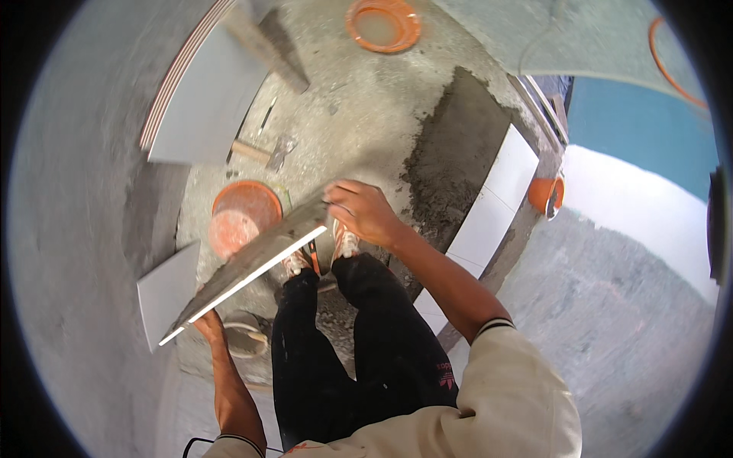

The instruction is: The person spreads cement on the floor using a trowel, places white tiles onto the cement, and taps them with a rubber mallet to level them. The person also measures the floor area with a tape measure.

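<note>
A large tile point(252, 263) is tilted between my hands, its upper face coated with grey mortar and its white edge toward me. My right hand point(363, 212) grips the upper right corner, fingers over the edge. My left hand point(209, 324) holds the lower left end from beneath; the tile partly hides its fingers. Below the tile, on the floor, are my shoes and an orange-handled tool point(314, 258), mostly covered. A bed of wet mortar point(458, 145) lies to the right, beside a row of white laid tiles point(489, 221).
An orange bucket point(248, 214) stands left, near a hammer point(263, 153) and a pencil-like stick point(268, 116). Tiles point(206, 95) are stacked against the left wall, with another tile point(169, 290) nearer. An orange basin point(383, 27) is far off; an orange pail point(544, 195) sits right.
</note>
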Motion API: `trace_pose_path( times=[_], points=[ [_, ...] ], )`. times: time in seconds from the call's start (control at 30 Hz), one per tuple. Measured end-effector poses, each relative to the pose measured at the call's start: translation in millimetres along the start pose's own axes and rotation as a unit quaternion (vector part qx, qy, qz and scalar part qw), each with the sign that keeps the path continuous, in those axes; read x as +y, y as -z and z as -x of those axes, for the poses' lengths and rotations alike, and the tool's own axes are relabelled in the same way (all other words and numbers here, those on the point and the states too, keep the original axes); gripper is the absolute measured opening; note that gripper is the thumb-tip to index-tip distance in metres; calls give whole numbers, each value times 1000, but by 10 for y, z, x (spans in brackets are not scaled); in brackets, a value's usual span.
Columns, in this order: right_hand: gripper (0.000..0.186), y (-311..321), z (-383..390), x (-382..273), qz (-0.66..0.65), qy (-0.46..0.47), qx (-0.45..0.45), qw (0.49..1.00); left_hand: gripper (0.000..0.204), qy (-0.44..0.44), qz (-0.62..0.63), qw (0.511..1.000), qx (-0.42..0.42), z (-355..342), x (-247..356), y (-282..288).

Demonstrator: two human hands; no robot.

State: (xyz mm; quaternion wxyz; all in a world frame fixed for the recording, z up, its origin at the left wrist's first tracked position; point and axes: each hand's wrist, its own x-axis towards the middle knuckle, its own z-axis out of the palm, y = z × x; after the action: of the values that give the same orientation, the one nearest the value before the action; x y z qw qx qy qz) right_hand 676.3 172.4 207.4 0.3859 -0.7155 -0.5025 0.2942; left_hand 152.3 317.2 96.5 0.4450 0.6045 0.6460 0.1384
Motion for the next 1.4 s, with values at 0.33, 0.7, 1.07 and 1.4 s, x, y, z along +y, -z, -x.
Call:
trace_pose_path(
  times=[0.33,0.7,1.07,1.4],
  points=[
    [18,1810,1123,804,-51,-219,270,936,29,-82,-27,983,-162,-658,2922,-2307],
    [21,2957,2397,1910,-197,-385,596,677,37,-389,-250,830,-313,-435,5948,-5581],
    [25,2956,3130,3073,-185,-497,749,399,52,-515,-327,599,-519,894,7022,-9182],
    [41,1744,2526,5042,-242,-485,802,253,56,-603,-426,428,-522,459,6124,-11324]
  ],
)
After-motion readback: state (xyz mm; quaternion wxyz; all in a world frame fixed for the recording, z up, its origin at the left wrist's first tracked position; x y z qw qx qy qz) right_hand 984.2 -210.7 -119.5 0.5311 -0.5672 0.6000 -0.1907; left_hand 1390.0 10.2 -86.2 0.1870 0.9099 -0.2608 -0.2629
